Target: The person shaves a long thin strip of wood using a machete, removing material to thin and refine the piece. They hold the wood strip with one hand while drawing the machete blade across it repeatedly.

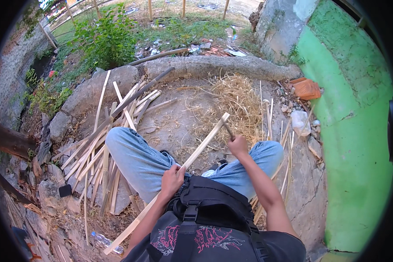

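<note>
A long pale bamboo strip (204, 144) slants across my lap, its far end raised in front of me and its near end beside my left forearm. My left hand (174, 178) is closed around the strip's middle, near my left knee. Above my right knee, my right hand (237, 146) grips a knife (228, 130). The knife's dark, narrow blade meets the strip close to its far end; the handle is mostly hidden in my fist. Beyond the blade lies a heap of curly shavings (240, 98).
Many split bamboo strips (96, 161) lie piled at my left, with a dark pole (135, 97) across them. A low concrete ledge (218, 65) runs ahead. On the right stand a green wall (358, 139), an orange bag (306, 89) and thin strips (288, 161). A plastic bottle (105, 241) lies lower left.
</note>
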Tool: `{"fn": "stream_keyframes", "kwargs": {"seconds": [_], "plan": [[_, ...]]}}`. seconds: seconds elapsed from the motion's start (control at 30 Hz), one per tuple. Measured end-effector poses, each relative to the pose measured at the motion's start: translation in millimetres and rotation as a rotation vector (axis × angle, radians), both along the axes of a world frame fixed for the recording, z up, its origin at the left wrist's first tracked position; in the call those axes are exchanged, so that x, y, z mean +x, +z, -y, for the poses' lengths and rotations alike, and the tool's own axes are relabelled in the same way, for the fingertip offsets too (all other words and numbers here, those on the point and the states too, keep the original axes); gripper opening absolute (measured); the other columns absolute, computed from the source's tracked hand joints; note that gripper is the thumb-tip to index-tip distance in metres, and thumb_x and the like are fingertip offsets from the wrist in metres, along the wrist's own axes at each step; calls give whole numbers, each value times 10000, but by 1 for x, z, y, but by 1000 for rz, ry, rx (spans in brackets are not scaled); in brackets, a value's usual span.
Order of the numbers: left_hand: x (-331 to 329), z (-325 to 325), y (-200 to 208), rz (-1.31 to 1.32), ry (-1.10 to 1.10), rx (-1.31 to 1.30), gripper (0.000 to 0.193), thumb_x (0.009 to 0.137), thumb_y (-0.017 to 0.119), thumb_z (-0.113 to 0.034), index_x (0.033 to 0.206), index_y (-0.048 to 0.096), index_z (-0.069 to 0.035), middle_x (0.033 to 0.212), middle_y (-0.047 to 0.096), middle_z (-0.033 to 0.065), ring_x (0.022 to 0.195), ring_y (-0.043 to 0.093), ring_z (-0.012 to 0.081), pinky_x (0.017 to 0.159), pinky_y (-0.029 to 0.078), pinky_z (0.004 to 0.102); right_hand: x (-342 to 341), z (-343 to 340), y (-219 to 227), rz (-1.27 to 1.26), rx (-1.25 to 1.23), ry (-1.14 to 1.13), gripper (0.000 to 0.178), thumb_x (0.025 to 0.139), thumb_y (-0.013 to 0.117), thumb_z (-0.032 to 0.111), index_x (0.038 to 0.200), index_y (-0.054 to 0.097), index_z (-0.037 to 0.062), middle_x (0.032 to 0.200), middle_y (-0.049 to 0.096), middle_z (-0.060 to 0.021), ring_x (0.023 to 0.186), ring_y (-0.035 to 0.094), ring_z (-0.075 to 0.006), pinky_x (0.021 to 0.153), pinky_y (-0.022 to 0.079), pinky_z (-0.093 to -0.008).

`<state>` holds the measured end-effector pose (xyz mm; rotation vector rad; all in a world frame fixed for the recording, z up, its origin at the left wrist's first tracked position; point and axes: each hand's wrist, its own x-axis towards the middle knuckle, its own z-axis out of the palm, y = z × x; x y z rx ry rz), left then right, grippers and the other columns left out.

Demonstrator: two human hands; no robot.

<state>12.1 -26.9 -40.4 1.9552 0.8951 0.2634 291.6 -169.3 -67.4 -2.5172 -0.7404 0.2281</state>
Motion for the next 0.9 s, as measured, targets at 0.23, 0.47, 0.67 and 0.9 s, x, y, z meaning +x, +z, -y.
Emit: {"fn": "stream_keyframes", "kwargs": {"seconds": [0.23,0.47,0.67,0.9], "plan": [[-3,2,4,-34,1,-13,311,873,578,-293,851,614,15,702,619,229,671,622,380,613,467,426,18,5,-8,76,-11,-62,239,771,584,223,702,646,2,612,602,-205,577,608,-362,540,472,-424],[-3,1,16,150,0,-237,297,904,567,-245,823,580,40,558,515,83,523,415,113,484,348,311,13,11,-48,-10,-136,-60,232,710,628,218,694,627,-13,625,626,-198,554,625,-330,557,503,-409],[-13,0,10,102,5,-228,282,900,574,-239,839,582,36,576,533,84,533,443,117,500,369,307,25,9,23,-984,918,-469,327,826,642,342,764,608,23,450,351,42,339,339,-81,358,306,-268],[-12,0,23,81,-34,-85,267,895,575,-250,843,589,12,614,577,161,536,538,247,532,417,359,9,-28,80,-805,1123,-438,274,791,730,253,863,592,28,470,347,68,350,318,-45,349,244,-226]]}}
